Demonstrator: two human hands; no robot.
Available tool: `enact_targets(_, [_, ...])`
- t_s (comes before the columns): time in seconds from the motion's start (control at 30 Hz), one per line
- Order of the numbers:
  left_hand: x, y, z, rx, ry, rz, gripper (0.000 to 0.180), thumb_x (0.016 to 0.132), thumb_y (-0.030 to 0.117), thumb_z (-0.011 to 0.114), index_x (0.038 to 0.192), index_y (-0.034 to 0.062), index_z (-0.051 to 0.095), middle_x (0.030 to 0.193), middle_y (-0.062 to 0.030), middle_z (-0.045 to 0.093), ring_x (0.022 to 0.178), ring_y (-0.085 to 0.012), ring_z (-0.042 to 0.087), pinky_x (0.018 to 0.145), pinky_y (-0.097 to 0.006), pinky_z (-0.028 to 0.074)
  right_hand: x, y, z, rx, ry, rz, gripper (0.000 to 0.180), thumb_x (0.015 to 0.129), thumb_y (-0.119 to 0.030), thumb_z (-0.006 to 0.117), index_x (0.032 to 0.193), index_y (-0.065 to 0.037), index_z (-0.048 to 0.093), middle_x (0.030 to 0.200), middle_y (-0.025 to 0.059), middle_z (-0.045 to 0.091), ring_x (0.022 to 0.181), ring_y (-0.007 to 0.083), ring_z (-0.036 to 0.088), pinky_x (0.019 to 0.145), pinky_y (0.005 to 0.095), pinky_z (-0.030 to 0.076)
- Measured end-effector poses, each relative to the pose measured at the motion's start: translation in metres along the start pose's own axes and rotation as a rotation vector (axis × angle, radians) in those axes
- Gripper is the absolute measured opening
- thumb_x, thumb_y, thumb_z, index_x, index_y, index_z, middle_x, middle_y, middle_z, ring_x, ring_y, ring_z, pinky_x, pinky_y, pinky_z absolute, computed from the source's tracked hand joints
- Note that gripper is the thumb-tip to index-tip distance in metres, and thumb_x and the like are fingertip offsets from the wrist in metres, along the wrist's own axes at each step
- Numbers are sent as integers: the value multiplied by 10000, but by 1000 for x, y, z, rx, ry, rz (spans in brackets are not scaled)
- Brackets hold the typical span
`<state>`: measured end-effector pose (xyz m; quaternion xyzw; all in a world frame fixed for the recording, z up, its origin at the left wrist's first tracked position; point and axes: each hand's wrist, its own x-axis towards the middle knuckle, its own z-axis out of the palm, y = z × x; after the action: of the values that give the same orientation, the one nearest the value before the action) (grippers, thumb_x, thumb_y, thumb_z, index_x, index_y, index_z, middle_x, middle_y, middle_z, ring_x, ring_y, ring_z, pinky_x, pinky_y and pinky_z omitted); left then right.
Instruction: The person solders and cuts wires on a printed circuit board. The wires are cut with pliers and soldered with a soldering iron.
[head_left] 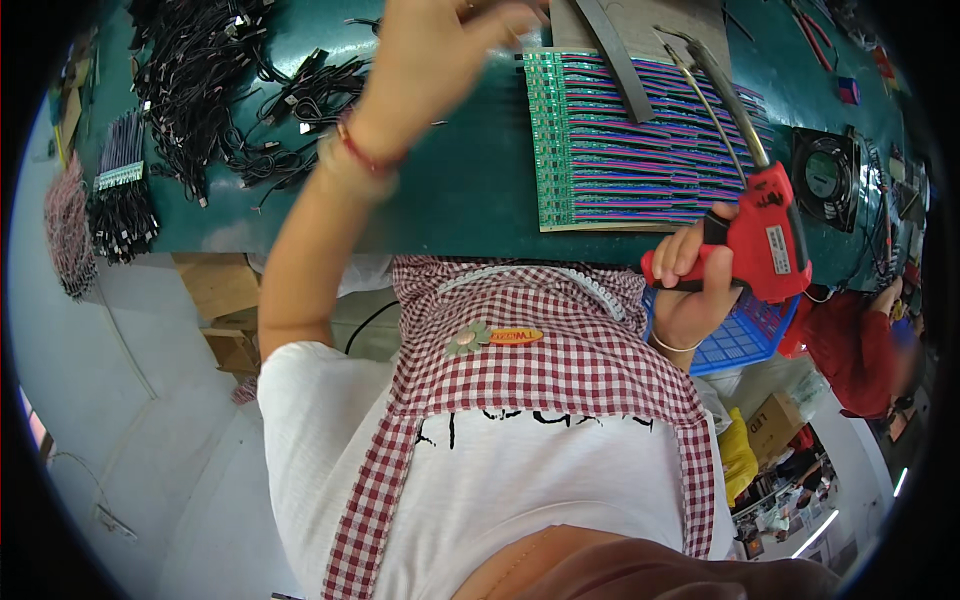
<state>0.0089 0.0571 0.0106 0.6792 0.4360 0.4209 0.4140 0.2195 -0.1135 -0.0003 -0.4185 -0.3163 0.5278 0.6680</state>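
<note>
Fr. here, worker's R hand (708,287) is wrapped round a red soldering gun (770,240), approx. 3 o'clock, metal end pointing to 11. Wired green PCBs (552,150) lie at 1–2 o'clock w/ a grey strip (627,78) across. L hand (428,50)'s up nr 12, blurred; can't tell its grip. Black cables (205,85) heaped at 10.

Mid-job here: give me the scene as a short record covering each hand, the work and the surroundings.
Left hand: raised near the top edge, blurred; grip unclear
Right hand: around the handle of a red soldering gun
Work: green circuit boards with coloured wires
Over some wires: grey strip
Surface: green bench
Bench left: black cables
Bench right: black fan
Below bench edge: blue basket
</note>
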Motion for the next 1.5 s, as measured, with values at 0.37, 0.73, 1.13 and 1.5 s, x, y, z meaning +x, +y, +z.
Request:
enact_targets(0.37, [-90,37,58,113,69,405,219,669,53,668,887,73,672,868,-66,674,818,-208,654,681,-305,516,7,0,41,-79,-5,111,529,779,13,613,1245,22,363,965,98,584,807,155,591,722,271,490])
enact_targets(0.73, [-97,37,50,254,-147,284,138,705,49,641,842,55,628,814,-43,639,811,-200,621,784,-348,451,3,0,34,-446,-16,67,446,750,54,549,1175,39,412,845,67,559,734,122,539,675,241,443])
enact_targets(1.13, [-92,31,24,-72,-526,-178,48,753,5,553,796,-13,538,630,-81,582,516,-143,569,471,-235,428,-3,10,30,-572,-183,257,82,793,-26,623,870,-8,600,773,4,595,697,66,571,608,214,452])
enact_targets(1.5, [-49,-45,8,-373,-525,-682,123,842,110,523,783,9,486,617,-43,558,534,-97,565,463,-186,405,-18,6,-15,-386,-13,166,441,841,-141,582,1204,43,411,594,51,457,488,121,428,466,255,369])
